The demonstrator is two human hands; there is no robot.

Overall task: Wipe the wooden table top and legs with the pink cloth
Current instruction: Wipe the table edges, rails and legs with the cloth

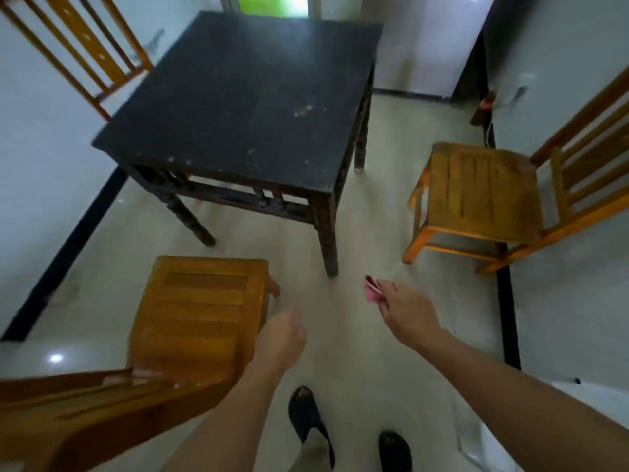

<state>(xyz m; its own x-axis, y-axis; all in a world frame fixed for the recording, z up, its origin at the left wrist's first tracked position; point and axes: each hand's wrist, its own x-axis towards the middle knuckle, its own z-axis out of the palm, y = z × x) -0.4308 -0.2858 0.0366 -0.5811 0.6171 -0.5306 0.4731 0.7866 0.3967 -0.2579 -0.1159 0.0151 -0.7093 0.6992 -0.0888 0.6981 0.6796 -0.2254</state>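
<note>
A square wooden table (245, 97) with a dark, scuffed top stands ahead of me on carved dark legs; its nearest leg (328, 240) comes down just beyond my right hand. My right hand (405, 311) is low over the floor, holding a small folded pink cloth (371, 289) at its fingertips. My left hand (282, 338) hangs beside the near chair with its fingers curled and nothing visible in it. Both hands are short of the table and touch no part of it.
A yellow wooden chair (194, 321) stands close at my left, another chair (483, 199) at the right against the wall, and a third chair (78, 42) at the far left. My feet in dark slippers (309, 424) stand on pale floor between the chairs.
</note>
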